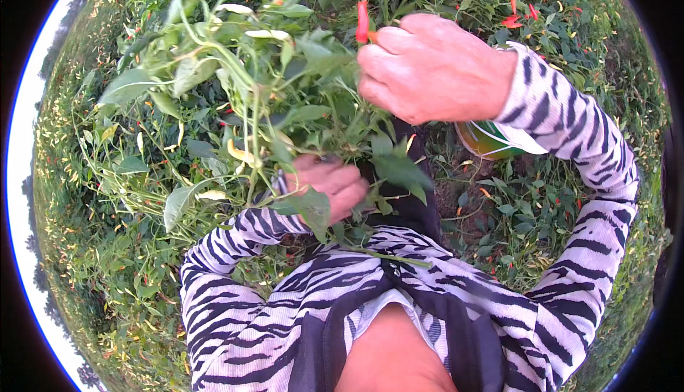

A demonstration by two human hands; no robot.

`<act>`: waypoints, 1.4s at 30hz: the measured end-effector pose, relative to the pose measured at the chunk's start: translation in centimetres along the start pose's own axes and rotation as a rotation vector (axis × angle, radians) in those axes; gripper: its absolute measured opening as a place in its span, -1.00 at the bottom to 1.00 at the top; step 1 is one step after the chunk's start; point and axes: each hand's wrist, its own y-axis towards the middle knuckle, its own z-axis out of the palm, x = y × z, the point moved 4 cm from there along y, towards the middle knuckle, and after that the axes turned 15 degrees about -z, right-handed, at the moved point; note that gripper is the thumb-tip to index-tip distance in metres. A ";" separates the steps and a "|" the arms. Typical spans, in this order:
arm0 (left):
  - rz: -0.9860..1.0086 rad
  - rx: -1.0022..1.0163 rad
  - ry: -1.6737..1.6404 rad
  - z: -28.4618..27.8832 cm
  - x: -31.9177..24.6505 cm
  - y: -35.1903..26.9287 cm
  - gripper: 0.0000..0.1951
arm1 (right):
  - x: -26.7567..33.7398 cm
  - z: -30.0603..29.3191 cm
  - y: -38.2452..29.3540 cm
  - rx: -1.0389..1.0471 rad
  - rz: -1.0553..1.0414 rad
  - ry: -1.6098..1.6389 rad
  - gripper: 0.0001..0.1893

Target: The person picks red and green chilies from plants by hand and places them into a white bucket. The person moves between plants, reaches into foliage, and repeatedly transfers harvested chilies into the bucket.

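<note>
My right hand (433, 69) is closed above the plant, its back towards me. A red chili pepper (362, 21) sticks up at its fingertips, with a smaller orange tip beside it. Lower down, my left hand (334, 186) is curled and blurred among the leaves of a chili plant (254, 93). Leaves partly cover this hand, so its grip on the stems cannot be made out. Pale yellow chili peppers (267, 34) hang from the branches on the left. A cut-looking or loose stem (390, 257) lies against my zebra-striped shirt.
Under my right forearm stands a green and yellow bucket (489, 138), partly hidden by a white part. Bare soil (465, 194) shows below it. More chili plants with red peppers (511, 21) grow at the upper right, and a dense field surrounds me.
</note>
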 end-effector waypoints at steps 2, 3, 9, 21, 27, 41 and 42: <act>-0.122 -0.323 -0.074 -2.2 0.8 0.4 -0.58 | 0.9 -0.3 -0.9 -0.051 0.151 0.083 -0.87; -0.171 -0.579 -0.169 -3.6 1.5 0.3 -0.50 | 2.0 -0.4 -1.2 -0.013 0.082 0.043 -0.86; -0.303 -0.201 -0.400 1.0 2.6 4.2 -0.51 | 4.6 0.3 -1.8 -0.040 0.207 0.180 -0.87; -0.583 0.060 -0.399 3.1 4.8 1.7 -0.89 | 1.6 -2.2 -9.1 -0.707 1.059 1.368 -0.64; -0.269 -0.214 -0.127 2.6 3.5 3.2 -0.74 | 3.6 2.0 -6.0 -0.468 0.899 1.160 -0.72; -0.831 -0.136 -1.132 1.7 6.0 4.2 -0.70 | 4.0 3.3 -6.8 -0.406 0.962 1.588 -0.78; -0.809 -0.136 -0.991 1.7 5.2 4.7 -0.68 | 3.9 3.6 -6.3 -0.321 1.020 1.478 -0.76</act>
